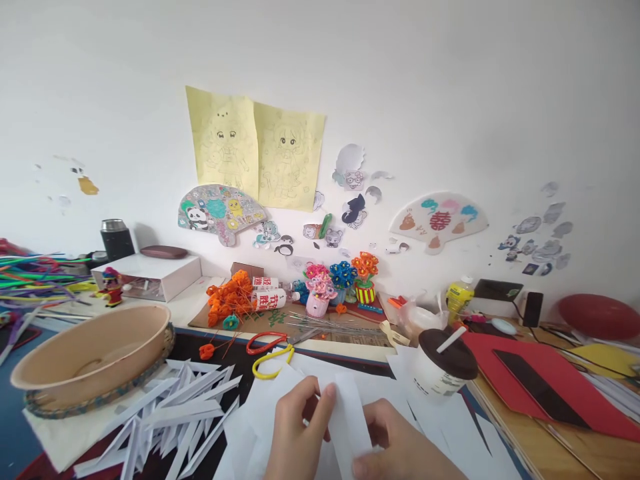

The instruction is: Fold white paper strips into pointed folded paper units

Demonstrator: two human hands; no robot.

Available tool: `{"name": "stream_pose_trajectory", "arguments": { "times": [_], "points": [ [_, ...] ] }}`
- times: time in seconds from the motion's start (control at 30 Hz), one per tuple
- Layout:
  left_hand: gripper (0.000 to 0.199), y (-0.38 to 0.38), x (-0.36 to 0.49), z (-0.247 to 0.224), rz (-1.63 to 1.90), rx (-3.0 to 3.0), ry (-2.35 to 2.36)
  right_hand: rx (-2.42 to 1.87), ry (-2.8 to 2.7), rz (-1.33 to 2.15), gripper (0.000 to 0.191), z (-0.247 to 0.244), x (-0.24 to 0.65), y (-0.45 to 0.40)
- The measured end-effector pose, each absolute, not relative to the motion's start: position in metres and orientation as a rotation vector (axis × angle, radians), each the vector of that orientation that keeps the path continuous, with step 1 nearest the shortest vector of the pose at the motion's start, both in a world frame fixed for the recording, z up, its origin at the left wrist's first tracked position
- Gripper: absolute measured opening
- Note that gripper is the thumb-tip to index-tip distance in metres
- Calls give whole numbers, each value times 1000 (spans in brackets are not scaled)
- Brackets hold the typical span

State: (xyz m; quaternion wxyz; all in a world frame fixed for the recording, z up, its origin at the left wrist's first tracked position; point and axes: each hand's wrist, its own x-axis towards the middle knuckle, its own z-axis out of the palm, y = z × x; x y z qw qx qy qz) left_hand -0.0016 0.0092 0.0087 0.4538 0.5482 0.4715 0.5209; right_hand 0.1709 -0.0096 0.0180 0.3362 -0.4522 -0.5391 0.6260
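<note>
Nearer than the metal scissors with red and yellow handles (290, 349), the nearly closed left hand (300, 421) pinches a flat white paper strip (347, 413); the loosely curled right hand (393, 443) holds its right edge. Narrow folded white paper strips (175, 413) (seemingly finished) heap leftward; apparently unworked white sheets (247, 423) lie nearer.

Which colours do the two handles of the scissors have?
One handle is red, and the other handle is yellow; the head view shows this best.

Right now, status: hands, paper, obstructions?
Left fingers pinching white paper strip. Right fingers holding its right edge. Lidded cup beyond, not blocking.
</note>
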Motion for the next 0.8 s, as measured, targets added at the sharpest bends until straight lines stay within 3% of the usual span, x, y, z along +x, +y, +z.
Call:
{"name": "stream_pose_trajectory", "arguments": {
  "times": [0.23,0.43,0.6,0.8],
  "points": [
    [41,10,-6,19,1254,1600,1196,-958,-1531,1736,49,19,164,4],
    [21,21,-11,13,1155,1514,1127,-1083,-1388,1491,46,12,165,9],
    [34,28,-11,0,1132,1393,1020,-1218,-1312,1297,40,12,170,11],
    [49,25,-7,-6,1216,1363,1105,-1131,-1272,1334,38,4,165,13]
  ]
}}
